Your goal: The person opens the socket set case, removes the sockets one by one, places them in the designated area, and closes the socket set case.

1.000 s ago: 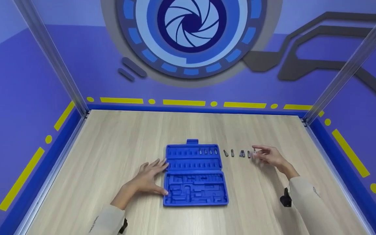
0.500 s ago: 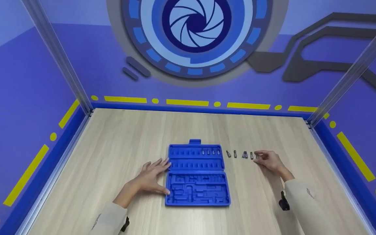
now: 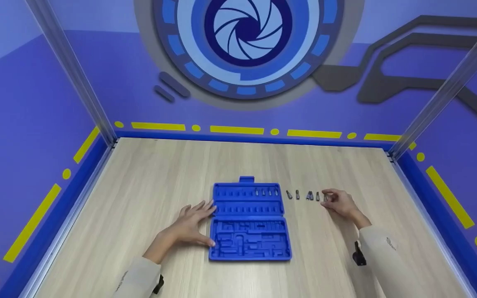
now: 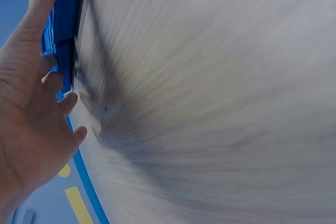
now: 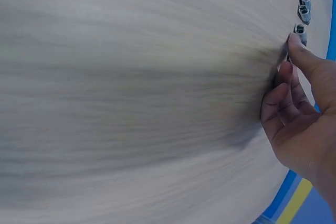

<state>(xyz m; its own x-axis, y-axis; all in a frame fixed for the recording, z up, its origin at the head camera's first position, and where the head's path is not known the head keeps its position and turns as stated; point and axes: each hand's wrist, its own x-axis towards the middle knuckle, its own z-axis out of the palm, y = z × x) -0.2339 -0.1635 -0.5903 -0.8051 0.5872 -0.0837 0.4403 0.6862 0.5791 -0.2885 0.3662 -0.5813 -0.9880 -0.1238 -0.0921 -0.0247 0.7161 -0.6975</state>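
An open blue plastic case [image 3: 246,239] lies on the table, with several small metal sockets [image 3: 263,192] in the upper right of its lid. My left hand [image 3: 189,227] is spread along the case's left side, thumb on the lower corner and fingertips at the lid edge; the left wrist view shows the thumb along the case [image 4: 68,11]. To the right of the case, more sockets [image 3: 297,194] stand in a loose row. At that row's right end my right hand [image 3: 342,203] pinches a socket between thumb and fingers, which mostly cover it. Beside its thumb is another socket [image 5: 300,32].
The light wood table [image 3: 172,165] is bordered by blue printed walls [image 3: 238,111] at the back and sides. Metal posts [image 3: 73,78] rise at the far corners. A latch tab [image 3: 246,179] sticks out from the case's far edge.
My right hand has lowered its socket towards the table beside the row, its fingers closing in. The left hand keeps its place on the case. The head view has shifted slightly.
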